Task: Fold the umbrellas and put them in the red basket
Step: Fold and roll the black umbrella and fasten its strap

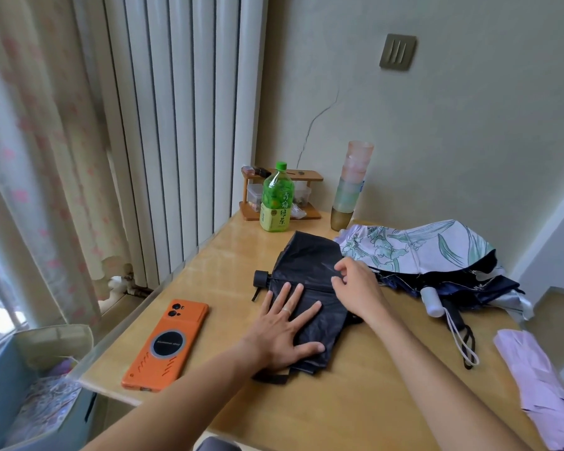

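Observation:
A collapsed black umbrella (pixel 310 265) lies flat on the wooden table (pixel 355 402), its round black handle (pixel 261 279) pointing left. My left hand (pixel 285 332) presses flat on the near half of its canopy with fingers spread. My right hand (pixel 355 283) pinches a fold of the black fabric near the middle. A white floral umbrella (pixel 417 245) lies crumpled on top of a dark navy one (pixel 489 284) at the right, with a white handle (pixel 432 302) and wrist cords sticking out. A lilac umbrella (pixel 541 382) lies at the right edge. No red basket is in view.
An orange phone (pixel 166 345) lies left of the black umbrella. At the back stand a green tea bottle (pixel 276 198), a small wooden rack (pixel 284 193) and a stack of plastic cups (pixel 352 187). A radiator and curtain are on the left; a blue-grey bin (pixel 30 408) sits below the table.

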